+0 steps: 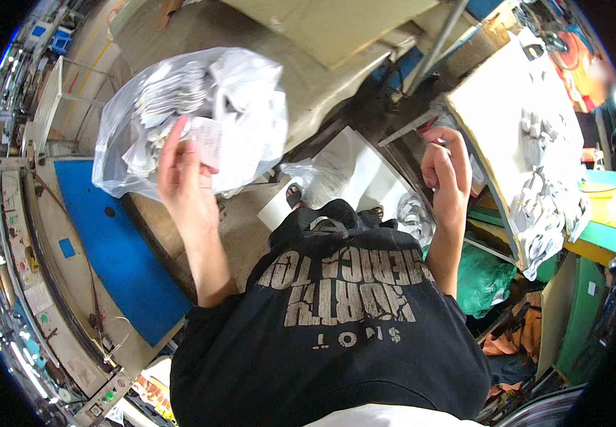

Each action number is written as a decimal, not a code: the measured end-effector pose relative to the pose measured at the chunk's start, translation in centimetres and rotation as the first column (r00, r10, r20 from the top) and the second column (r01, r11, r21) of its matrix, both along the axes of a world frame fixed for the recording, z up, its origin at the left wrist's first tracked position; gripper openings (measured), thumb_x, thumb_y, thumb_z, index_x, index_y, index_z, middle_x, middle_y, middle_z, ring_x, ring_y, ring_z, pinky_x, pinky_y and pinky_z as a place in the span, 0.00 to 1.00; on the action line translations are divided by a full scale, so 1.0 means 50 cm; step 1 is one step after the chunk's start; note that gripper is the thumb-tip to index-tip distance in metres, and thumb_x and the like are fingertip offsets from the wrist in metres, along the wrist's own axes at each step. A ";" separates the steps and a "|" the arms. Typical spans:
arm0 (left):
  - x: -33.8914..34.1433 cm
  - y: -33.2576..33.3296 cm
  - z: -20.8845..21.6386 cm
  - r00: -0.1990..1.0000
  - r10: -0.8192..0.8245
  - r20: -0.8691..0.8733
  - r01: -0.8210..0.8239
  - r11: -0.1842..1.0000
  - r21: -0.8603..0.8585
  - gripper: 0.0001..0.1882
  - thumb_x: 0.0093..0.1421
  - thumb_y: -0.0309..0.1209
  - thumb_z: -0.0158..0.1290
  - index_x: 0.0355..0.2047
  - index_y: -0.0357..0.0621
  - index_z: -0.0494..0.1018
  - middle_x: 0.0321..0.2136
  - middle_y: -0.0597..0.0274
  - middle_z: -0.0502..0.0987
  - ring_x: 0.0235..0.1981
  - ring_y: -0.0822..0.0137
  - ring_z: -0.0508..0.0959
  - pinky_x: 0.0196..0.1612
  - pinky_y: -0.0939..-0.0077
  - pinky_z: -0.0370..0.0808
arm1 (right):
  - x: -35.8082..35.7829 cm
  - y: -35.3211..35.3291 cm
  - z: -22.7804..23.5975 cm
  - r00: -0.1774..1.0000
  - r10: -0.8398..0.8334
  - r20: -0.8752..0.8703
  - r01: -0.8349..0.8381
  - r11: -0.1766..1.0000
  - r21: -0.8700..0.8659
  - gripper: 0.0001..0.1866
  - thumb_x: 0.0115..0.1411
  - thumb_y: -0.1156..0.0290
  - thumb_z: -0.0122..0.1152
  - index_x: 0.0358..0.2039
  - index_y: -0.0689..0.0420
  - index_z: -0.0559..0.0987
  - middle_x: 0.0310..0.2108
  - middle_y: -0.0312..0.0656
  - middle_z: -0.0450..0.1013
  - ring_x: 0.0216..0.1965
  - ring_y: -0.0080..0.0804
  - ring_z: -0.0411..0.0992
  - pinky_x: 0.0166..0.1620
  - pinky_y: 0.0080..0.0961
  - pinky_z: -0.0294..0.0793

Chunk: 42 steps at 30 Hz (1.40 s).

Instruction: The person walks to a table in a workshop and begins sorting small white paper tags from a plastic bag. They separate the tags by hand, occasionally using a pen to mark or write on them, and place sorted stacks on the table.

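Note:
My left hand (187, 178) is raised in front of the plastic bag, its fingers closed on a small white printed tag (207, 140). Behind it, the large clear plastic bag (112, 142) is full of white pieces, some in a neat ribbed stack (172, 89). My right hand (446, 164) is held up at the right with its fingers curled. A small dark-reddish thing shows at its fingertips, too small to name. That hand is nearest to the edge of a white-topped table (486, 85).
White cut pieces (539, 213) lie heaped on the right table. A blue panel (119, 249) covers part of the machine at left. By my feet lies a clear plastic bag (318, 174) on a white sheet (354, 156). A green bundle (475, 281) sits at lower right.

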<state>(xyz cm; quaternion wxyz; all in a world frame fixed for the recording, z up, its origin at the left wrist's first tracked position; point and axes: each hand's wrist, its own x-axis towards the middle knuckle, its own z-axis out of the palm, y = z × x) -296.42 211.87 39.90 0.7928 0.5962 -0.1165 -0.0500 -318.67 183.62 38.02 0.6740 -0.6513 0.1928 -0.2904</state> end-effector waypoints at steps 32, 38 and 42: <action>-0.456 -0.836 -0.155 0.336 -0.723 -0.604 0.877 0.474 -0.081 0.12 0.69 0.27 0.59 0.47 0.43 0.67 0.42 0.56 0.80 0.39 0.59 0.88 0.42 0.70 0.86 | -0.652 -0.248 -0.119 0.583 -0.798 -0.150 0.803 0.539 0.255 0.16 0.76 0.64 0.52 0.33 0.61 0.76 0.26 0.36 0.70 0.20 0.21 0.68 0.24 0.20 0.67; -0.413 -0.977 -0.344 0.102 -0.627 -0.772 0.830 0.481 -0.282 0.13 0.71 0.31 0.56 0.52 0.42 0.69 0.44 0.57 0.81 0.45 0.57 0.85 0.45 0.64 0.87 | -0.527 -0.383 -0.147 0.675 -0.688 -0.266 0.733 0.668 0.131 0.25 0.80 0.57 0.41 0.34 0.62 0.78 0.19 0.37 0.69 0.19 0.23 0.68 0.25 0.22 0.67; -0.416 -1.046 -0.384 0.029 -0.657 -0.753 0.999 0.042 0.001 0.24 0.73 0.40 0.53 0.60 0.35 0.67 0.49 0.49 0.81 0.40 0.60 0.86 0.41 0.65 0.87 | -0.434 -0.486 -0.194 0.713 -0.634 -0.298 0.695 0.693 0.188 0.25 0.81 0.55 0.38 0.44 0.64 0.77 0.23 0.40 0.74 0.20 0.24 0.71 0.29 0.24 0.76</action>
